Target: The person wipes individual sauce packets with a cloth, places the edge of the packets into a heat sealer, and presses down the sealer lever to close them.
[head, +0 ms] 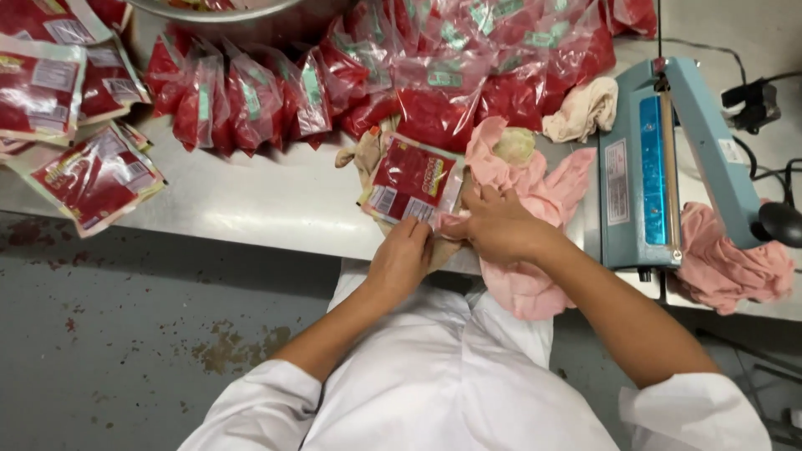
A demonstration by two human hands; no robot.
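**Both hands working one red pouch at the table edge**

Starting at the far left of the frame, I'm seeing flat printed red packets [92, 179] lying on the steel table [251, 209], a couple more stacked above them in the upper left corner. Moving right along the top, a heap of clear bags filled with red contents [251, 100] is spreading across the back of the table, with the rim of a metal bowl [242, 17] peeking over it.

Coming to the centre, here's the action: the left hand [403, 259] is curling its fingers closed over the lower edge of a red printed pouch [411, 179], which is lying tilted on a beige cloth [368, 159] right at the table's front edge. Just beside it, the right hand [499, 225] is pinching the pouch's lower right corner, fingers bent and pressed down, with a pink cloth [535, 192] bunching underneath it.

Sliding right, a blue heat sealer [660, 167] is standing with its arm raised, a cream rag [585, 108] behind it, another pink cloth [727, 263] beneath its handle at the far right edge.
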